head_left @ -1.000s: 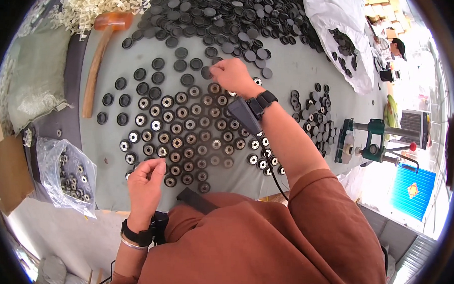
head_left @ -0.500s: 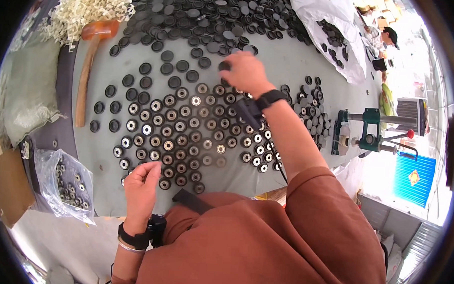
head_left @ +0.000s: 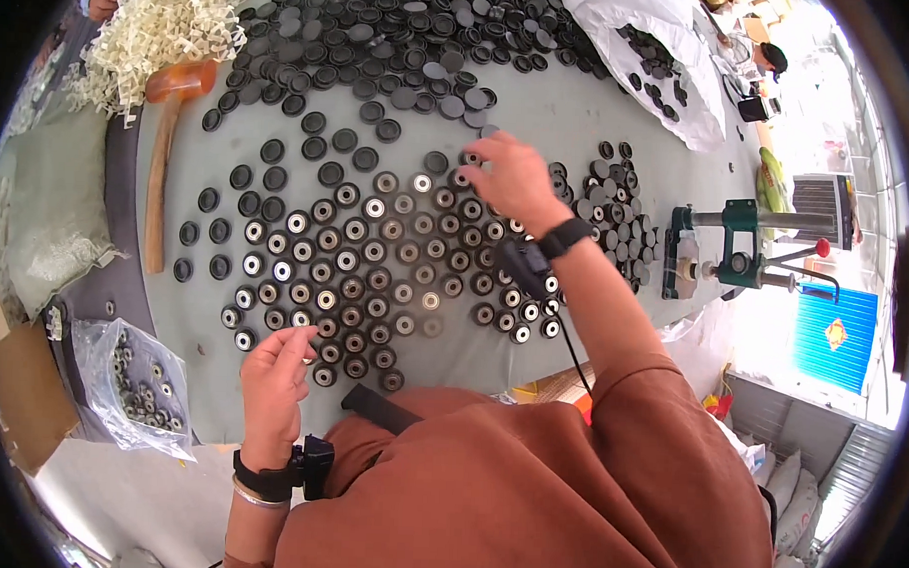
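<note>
a wide patch of black round caps (head_left: 375, 271) is laid out in rows mid-desk (head_left: 541, 112), most showing a pale ring insert; the ones along the patch's left and top edge look plain black, so by my read a fair share is left. big loose heap (head_left: 383, 31) at the far edge untouched. right hand (head_left: 513, 176) reaches to the far corner of the patch, fingers curled over a cap, grip unclear. left hand (head_left: 271, 378) at the near edge, fingertips pinched, contents too small to tell.
</note>
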Available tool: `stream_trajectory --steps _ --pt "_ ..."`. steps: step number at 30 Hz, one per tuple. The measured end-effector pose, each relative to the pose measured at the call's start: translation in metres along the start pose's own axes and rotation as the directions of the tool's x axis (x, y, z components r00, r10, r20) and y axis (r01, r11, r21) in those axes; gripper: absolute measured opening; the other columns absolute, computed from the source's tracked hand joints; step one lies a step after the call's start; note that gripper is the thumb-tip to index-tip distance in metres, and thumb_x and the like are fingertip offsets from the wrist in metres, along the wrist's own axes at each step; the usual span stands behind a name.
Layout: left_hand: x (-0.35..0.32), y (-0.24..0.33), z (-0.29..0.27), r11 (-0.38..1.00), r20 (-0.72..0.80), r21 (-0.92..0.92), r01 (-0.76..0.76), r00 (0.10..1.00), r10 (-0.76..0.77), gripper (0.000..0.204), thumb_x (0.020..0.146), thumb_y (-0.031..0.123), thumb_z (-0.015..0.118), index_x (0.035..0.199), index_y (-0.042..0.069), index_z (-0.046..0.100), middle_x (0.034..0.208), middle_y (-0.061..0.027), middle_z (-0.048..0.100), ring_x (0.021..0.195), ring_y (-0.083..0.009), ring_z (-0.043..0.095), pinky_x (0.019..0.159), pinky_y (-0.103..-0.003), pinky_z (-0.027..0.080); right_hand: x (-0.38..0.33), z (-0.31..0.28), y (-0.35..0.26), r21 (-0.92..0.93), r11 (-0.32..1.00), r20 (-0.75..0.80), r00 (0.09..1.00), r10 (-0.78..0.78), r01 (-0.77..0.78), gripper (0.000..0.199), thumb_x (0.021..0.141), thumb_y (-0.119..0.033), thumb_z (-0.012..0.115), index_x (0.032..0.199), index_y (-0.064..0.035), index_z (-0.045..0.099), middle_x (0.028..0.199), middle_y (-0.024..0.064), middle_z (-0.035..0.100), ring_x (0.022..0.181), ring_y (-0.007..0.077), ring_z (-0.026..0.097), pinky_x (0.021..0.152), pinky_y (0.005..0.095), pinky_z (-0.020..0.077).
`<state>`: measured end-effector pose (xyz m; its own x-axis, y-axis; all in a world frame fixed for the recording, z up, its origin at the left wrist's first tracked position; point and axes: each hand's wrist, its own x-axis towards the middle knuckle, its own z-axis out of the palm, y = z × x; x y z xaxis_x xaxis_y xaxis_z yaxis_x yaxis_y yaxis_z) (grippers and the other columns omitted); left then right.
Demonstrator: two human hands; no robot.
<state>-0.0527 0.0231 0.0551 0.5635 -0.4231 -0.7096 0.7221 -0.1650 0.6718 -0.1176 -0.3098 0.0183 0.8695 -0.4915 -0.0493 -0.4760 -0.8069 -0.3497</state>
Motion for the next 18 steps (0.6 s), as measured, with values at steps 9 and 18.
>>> stream_trajectory --steps 9,18 --pt "-0.003 -0.007 -0.005 0.999 -0.052 -0.043 0.015 0.999 -0.018 0.016 0.084 0.015 0.057 0.092 0.001 0.060 0.069 0.0033 0.051 0.044 0.0028 0.028 0.037 -0.015 0.017 0.048 0.038 -0.030 0.111 0.969 -0.138 0.969 -0.206 0.222 0.027 0.077 -0.016 0.056 0.102 -0.0080 0.058 0.090 0.0124 0.055 0.086 0.0312 0.054 0.074 0.0384 0.0448" --pt "-0.002 -0.003 -0.004 0.998 -0.071 -0.057 0.020 0.997 -0.024 0.016 0.084 0.015 0.057 0.091 0.001 0.060 0.068 0.0036 0.051 0.044 0.0027 0.029 0.037 -0.015 0.018 0.052 0.053 -0.062 -0.011 0.981 0.075 0.978 -0.192 0.193 0.033 0.072 -0.005 0.053 0.105 -0.0079 0.054 0.092 0.0142 0.051 0.093 0.0326 0.049 0.076 0.0393 0.0446"
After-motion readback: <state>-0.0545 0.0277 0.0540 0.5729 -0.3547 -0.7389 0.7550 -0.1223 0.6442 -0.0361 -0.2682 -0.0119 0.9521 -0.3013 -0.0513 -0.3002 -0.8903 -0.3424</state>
